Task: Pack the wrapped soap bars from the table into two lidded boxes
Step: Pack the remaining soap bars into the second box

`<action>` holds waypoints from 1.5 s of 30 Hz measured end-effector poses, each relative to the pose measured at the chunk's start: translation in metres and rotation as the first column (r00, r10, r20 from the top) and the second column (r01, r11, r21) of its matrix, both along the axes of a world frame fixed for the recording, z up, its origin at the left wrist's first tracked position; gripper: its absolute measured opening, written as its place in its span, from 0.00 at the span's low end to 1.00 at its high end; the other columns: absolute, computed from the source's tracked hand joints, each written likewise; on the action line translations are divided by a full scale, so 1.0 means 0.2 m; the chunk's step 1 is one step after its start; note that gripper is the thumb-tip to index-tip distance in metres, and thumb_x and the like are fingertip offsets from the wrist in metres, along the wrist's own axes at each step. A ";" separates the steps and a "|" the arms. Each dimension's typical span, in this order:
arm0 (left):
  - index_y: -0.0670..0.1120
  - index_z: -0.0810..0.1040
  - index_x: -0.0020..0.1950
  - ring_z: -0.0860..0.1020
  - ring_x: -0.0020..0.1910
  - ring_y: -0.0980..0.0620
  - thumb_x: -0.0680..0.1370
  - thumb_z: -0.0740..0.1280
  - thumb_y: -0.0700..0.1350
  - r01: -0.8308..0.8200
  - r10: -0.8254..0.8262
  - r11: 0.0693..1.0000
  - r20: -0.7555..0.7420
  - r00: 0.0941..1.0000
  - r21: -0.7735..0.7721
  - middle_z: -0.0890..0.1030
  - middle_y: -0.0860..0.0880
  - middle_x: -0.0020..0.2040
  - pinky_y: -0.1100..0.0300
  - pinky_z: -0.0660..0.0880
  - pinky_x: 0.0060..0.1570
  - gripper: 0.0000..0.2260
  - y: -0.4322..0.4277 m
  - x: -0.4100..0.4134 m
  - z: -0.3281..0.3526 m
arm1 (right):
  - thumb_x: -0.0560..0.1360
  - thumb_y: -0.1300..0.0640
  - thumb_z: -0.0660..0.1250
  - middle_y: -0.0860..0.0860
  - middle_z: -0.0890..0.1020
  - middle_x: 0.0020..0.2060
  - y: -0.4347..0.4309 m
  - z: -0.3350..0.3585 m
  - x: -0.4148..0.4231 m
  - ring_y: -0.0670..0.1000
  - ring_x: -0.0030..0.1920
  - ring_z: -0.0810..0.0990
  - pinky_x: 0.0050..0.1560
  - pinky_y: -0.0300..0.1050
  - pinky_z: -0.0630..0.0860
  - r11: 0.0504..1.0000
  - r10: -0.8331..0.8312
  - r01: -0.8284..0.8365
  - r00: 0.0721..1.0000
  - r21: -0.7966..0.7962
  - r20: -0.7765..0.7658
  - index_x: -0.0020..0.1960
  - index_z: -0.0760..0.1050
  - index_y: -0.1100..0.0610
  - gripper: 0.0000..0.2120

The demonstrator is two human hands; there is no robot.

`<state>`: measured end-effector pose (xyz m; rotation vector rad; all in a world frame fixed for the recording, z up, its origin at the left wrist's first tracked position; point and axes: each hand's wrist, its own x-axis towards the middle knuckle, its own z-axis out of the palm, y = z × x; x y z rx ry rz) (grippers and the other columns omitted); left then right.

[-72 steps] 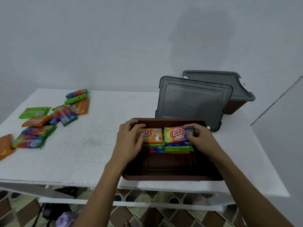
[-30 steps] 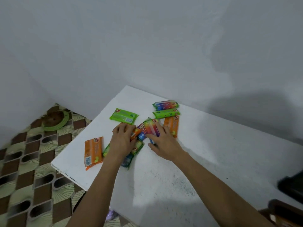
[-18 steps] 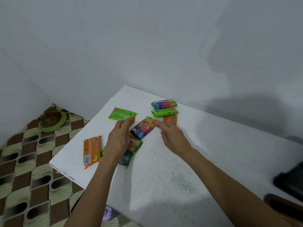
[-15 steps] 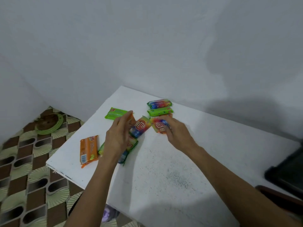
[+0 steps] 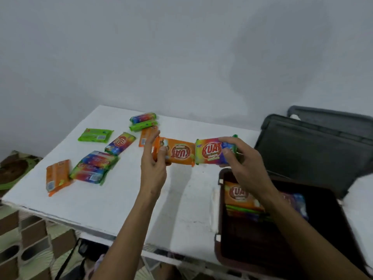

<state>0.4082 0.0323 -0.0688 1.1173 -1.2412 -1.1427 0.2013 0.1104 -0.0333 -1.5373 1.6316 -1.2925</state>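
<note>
Head view: left hand [image 5: 154, 168] pinches an orange bar [image 5: 177, 152] and right hand [image 5: 244, 164] a rainbow bar [image 5: 210, 152], both above the surface [image 5: 121, 199] near the open box [image 5: 218, 251]. Such light pinches on slick wrappers could slip and drop a bar outside the box.

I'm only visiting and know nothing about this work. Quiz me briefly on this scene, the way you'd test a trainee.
1. True or false: the brown box already holds soap bars.
2. Which bar does the left hand grip? A green, B orange, C rainbow.
3. Fill in: the right hand grips a ___ bar.
Key: 1 true; 2 B, the orange bar; 3 rainbow, the rainbow bar.
</note>
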 end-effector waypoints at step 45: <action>0.55 0.73 0.65 0.82 0.50 0.59 0.77 0.69 0.44 0.357 -0.357 0.934 0.049 0.933 0.023 0.81 0.49 0.52 0.62 0.81 0.40 0.17 0.49 -0.42 0.09 | 0.77 0.56 0.68 0.47 0.79 0.52 0.55 0.01 -0.37 0.45 0.49 0.80 0.48 0.39 0.79 0.996 0.011 0.014 0.964 0.092 -0.264 0.59 0.69 0.47 0.14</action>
